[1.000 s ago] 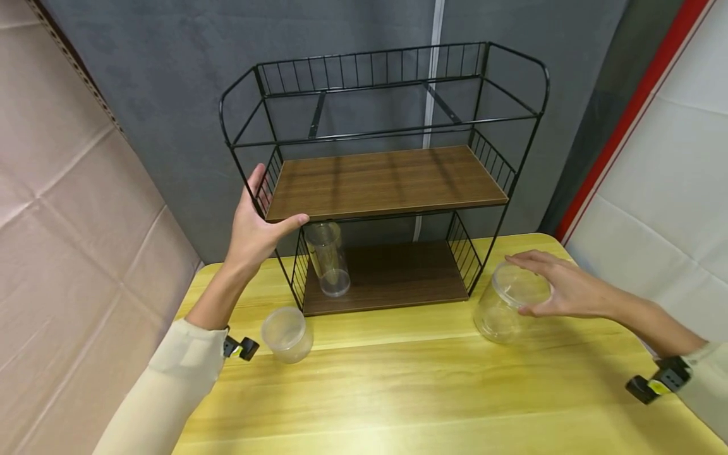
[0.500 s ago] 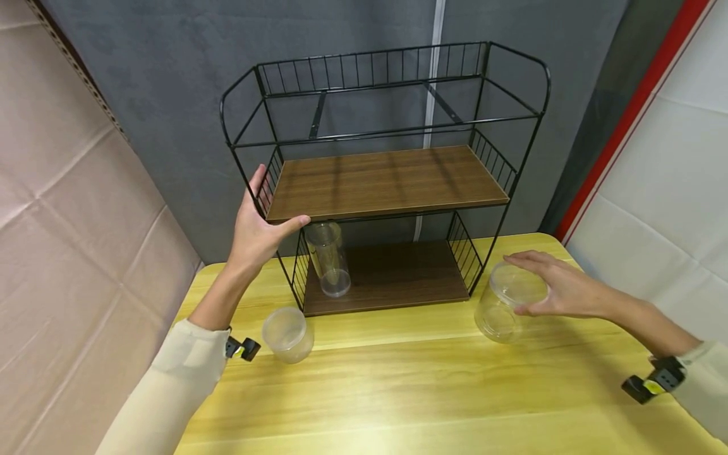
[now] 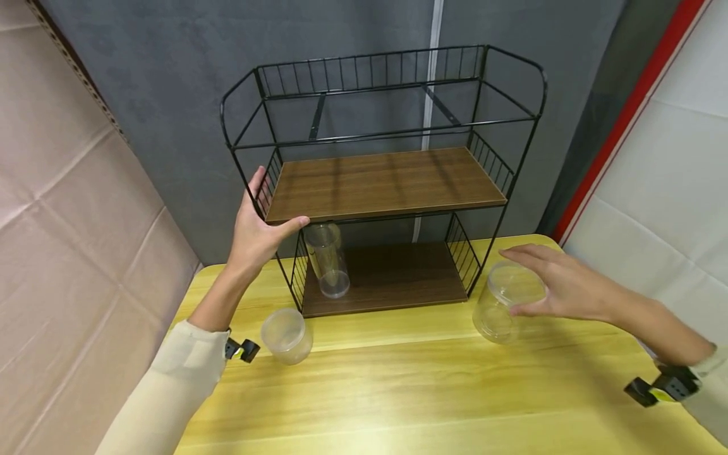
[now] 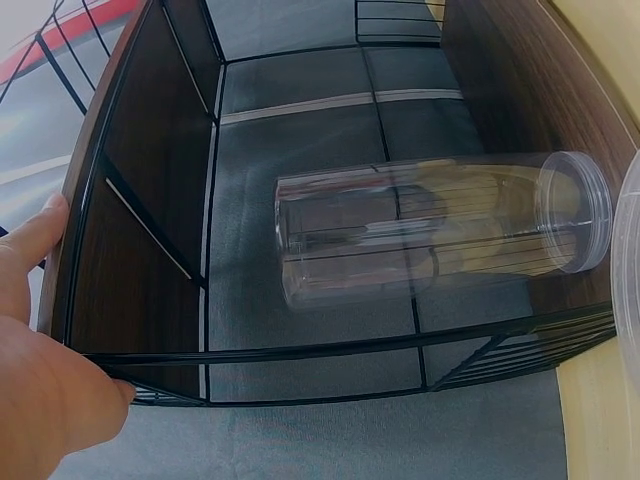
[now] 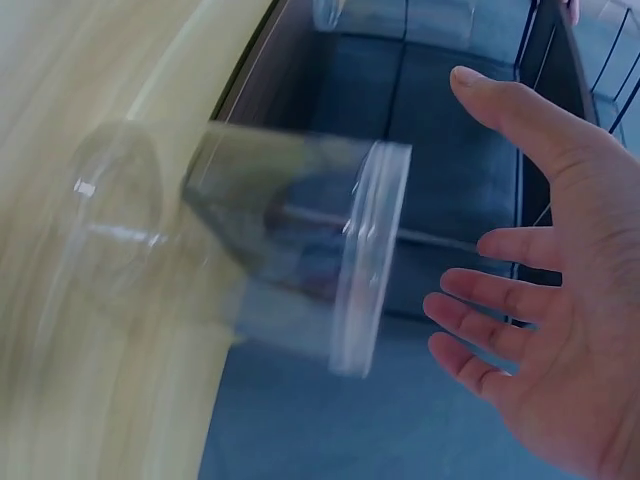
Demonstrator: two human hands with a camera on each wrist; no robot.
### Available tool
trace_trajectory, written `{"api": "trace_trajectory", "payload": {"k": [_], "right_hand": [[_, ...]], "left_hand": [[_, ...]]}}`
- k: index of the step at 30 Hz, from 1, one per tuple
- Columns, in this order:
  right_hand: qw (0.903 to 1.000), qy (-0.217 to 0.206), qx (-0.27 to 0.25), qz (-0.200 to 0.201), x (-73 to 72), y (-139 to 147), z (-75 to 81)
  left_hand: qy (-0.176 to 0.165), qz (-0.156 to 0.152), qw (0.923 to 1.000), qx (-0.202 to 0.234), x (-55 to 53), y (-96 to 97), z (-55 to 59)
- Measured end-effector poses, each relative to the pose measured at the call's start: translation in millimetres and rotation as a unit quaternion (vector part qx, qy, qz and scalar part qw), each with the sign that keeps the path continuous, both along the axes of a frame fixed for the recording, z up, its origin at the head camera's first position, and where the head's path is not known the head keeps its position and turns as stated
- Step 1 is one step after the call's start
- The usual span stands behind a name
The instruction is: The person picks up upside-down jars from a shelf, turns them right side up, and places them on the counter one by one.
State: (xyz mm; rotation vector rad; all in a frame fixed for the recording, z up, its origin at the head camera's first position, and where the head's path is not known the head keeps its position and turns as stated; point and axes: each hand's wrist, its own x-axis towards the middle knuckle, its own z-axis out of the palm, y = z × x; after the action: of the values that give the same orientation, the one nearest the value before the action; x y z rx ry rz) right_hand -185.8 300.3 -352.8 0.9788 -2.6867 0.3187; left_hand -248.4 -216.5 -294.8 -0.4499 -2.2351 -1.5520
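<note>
Jar (image 3: pixel 503 303) (lidded), yellow table (image 3: pixel 432 392), grey backdrop (image 3: pixel 170 107)

Nothing here carries writing that can be read. The black wire rack with brown wooden shelves (image 3: pixel 387 183), the tall clear plastic tumbler (image 3: pixel 327 259) on its lowest shelf, the small clear plastic cup (image 3: pixel 286 333) and the wide clear plastic jar (image 3: pixel 503 303) on the yellow wooden table (image 3: pixel 432 392) all show bare surfaces, with no label, brand, number or sign. The small black-and-yellow wrist clips (image 3: pixel 243 349) are too small to make out any marking.
</note>
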Motion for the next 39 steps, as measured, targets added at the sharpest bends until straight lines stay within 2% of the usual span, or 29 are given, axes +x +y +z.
{"api": "trace_trajectory", "payload": {"k": [4,11,19,29,39], "right_hand": [[0.9996,0.013,-0.002,0.023,5.2,-14.8,6.8],[0.9987,-0.008,-0.017,0.047,5.6,-48.0,13.9],[0.9972,-0.036,-0.033,0.057,-5.5,-83.8,12.2],[0.9909,-0.103,-0.068,0.055,-24.1,-122.0,8.5],[0.9848,-0.125,-0.097,0.073,-44.3,-161.0,-6.3]], "left_hand": [[-0.002,0.001,1.0,0.004,1.0,-0.5,0.0],[-0.004,0.001,1.0,0.001,1.4,-1.1,0.4],[-0.009,0.005,0.9999,0.0,2.1,-3.9,-1.6],[-0.009,0.005,0.9999,-0.002,0.9,-2.0,-1.5],[-0.01,0.004,0.9999,-0.007,-0.3,-0.2,-0.3]]}}
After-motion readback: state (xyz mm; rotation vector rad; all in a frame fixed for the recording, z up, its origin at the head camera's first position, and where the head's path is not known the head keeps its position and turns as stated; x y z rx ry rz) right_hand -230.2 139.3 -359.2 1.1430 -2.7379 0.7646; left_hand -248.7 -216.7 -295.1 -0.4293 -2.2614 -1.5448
